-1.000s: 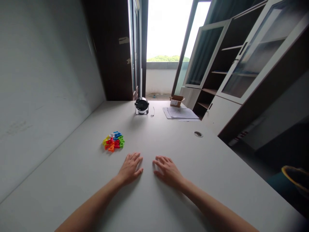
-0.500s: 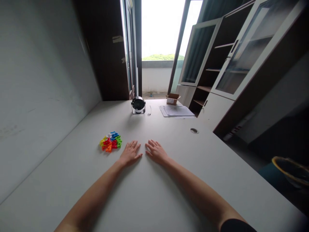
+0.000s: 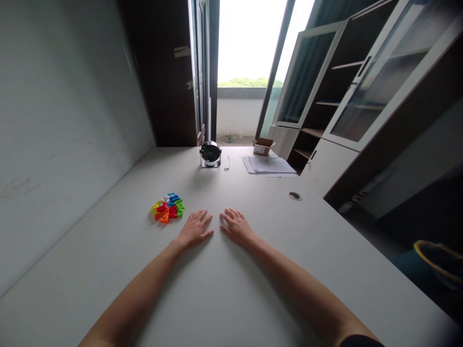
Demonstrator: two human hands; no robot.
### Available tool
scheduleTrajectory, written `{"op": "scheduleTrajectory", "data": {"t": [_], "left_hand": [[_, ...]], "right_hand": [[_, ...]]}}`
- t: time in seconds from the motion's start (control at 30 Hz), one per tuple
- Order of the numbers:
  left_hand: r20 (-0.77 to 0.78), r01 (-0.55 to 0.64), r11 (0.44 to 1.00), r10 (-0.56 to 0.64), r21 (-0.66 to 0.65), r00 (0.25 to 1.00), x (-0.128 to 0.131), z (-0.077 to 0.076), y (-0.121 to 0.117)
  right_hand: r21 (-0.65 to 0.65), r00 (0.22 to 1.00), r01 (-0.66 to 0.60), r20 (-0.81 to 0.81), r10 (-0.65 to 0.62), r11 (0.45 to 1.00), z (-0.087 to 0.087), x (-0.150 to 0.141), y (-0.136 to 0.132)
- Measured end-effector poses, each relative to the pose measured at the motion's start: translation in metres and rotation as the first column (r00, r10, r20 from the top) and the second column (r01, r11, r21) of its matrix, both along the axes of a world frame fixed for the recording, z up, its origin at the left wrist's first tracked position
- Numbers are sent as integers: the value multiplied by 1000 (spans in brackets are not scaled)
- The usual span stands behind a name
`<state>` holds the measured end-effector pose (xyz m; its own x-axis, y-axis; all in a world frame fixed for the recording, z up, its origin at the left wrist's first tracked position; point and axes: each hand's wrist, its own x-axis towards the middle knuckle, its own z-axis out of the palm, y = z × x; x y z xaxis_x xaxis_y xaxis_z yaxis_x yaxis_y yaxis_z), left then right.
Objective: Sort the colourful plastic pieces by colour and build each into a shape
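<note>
White tabletop holds colourful pieces just left of 2 hands (spread, palms down).

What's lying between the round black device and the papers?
In the head view, a thin, cord-like item lies there on the white table, nearer the device.

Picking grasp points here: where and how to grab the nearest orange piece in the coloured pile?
Likely a thumb-and-finger pinch on the near end of the orange piece, coming from the near side with the left hand. That end lies at the near edge of the pile, facing outward, while red pieces crowd its far side. Its finer shape is too small to tell.
</note>
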<state>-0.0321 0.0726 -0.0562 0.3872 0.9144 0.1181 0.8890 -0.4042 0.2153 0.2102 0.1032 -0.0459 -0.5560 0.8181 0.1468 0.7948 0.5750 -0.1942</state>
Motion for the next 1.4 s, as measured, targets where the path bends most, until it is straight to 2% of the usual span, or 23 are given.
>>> {"op": "scheduleTrajectory", "data": {"t": [0.13,0.23,0.47,0.63,0.77,0.87,1.4], "left_hand": [[15,-2,999,1,41,1000,0,3,9],[3,-18,1000,18,8,1000,-2,4,22],[-59,0,994,-6,-113,998,-12,0,42],[-43,-77,995,74,-63,996,-13,-2,38],[-33,-101,994,99,-40,995,-11,-4,35],[-31,-94,995,92,-38,995,-11,-3,34],[0,-87,995,87,-39,996,-11,-3,32]], "right_hand": [[6,999,-22,26,22,1000,11,-4,8],[-20,999,-4,53,5,1000,15,-9,19],[-106,997,-27,68,34,994,2,-14,38],[-181,997,31,74,-18,983,-3,-26,38],[-137,993,110,52,-104,984,-6,-37,32],[-92,995,95,32,-93,991,-7,-40,28],[-43,998,58,38,-56,997,-4,-39,24]]}}
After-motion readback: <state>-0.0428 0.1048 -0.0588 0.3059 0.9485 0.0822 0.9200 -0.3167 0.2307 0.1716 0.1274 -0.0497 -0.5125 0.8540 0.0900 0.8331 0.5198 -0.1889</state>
